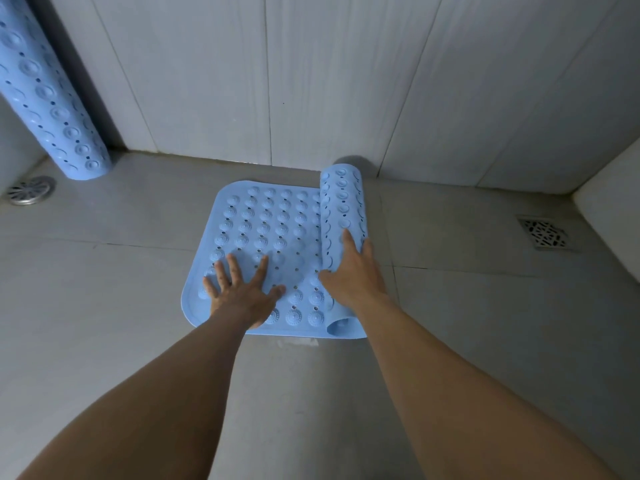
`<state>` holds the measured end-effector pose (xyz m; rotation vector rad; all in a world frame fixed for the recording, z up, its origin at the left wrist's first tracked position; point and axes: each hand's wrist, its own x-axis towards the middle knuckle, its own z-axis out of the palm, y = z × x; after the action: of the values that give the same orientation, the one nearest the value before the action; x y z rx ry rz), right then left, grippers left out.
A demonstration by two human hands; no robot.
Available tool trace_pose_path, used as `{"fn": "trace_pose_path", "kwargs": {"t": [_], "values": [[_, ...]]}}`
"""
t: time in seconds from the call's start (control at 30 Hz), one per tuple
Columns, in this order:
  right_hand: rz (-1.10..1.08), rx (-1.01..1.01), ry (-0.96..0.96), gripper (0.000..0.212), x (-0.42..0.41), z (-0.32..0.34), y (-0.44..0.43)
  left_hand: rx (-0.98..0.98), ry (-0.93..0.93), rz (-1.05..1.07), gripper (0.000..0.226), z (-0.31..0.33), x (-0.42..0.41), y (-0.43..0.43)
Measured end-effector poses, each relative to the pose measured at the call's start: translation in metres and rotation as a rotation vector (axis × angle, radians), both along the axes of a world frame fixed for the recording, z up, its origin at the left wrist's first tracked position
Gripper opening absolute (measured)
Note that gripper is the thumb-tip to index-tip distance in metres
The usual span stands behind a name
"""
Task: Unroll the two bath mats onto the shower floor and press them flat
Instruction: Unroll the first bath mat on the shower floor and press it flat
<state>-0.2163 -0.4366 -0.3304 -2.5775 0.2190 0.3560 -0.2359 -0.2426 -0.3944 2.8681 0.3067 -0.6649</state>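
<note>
A light blue bath mat (266, 223) with round bumps and small holes lies partly unrolled on the grey shower floor, in the middle of the head view. Its rolled part (343, 202) stands along the mat's right side. My left hand (242, 289) lies flat with fingers spread on the mat's near left part. My right hand (353, 268) rests palm down on the roll, fingers laid over its top. A second blue mat (52, 98), still rolled, stands upright against the wall at the far left.
A round metal drain (31, 190) sits in the floor at the left, near the standing roll. A square drain grate (543, 233) is at the right, beside a pale raised ledge (609, 209). Tiled walls close the back.
</note>
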Motion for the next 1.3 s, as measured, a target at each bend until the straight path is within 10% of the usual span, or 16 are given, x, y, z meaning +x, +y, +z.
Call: {"fn": "trace_pose_path", "kwargs": {"t": [0.43, 0.73, 1.3], "values": [[-0.209, -0.016, 0.075, 0.078, -0.012, -0.003, -0.044, -0.009, 0.082, 0.115, 0.073, 0.016, 0.011, -0.027], [0.104, -0.205, -0.028, 0.060, -0.014, -0.017, -0.062, -0.026, -0.031, 0.023, 0.075, 0.008, 0.010, -0.076], [0.012, -0.101, 0.046, 0.081, -0.023, -0.007, -0.105, 0.037, 0.010, -0.044, 0.087, 0.007, 0.003, -0.092]]}}
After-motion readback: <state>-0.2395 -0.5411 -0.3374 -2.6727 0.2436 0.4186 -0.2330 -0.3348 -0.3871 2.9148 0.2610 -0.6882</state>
